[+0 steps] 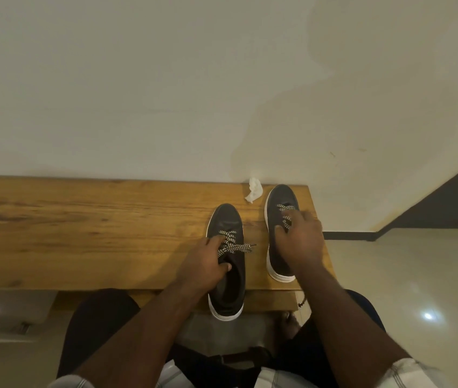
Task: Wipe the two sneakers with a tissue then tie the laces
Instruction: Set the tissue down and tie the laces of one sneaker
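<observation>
Two dark sneakers with white soles stand toes away from me on the right end of a wooden table (82, 225). My left hand (205, 264) grips the left sneaker (226, 219) at its opening, thumb inside the collar, fingers by the black-and-white laces (233, 246). The heel of this sneaker overhangs the table's front edge. My right hand (300, 239) lies over the right sneaker (281, 197), fingers closed on its laces (285, 208). A crumpled white tissue (254, 190) lies on the table by the wall, just left of the right sneaker's toe.
A pale wall (166, 93) rises directly behind the table. The table's right edge is close beside the right sneaker, with glossy tiled floor (404, 275) beyond. My knees are under the front edge. A grey box (12, 306) sits low at the left.
</observation>
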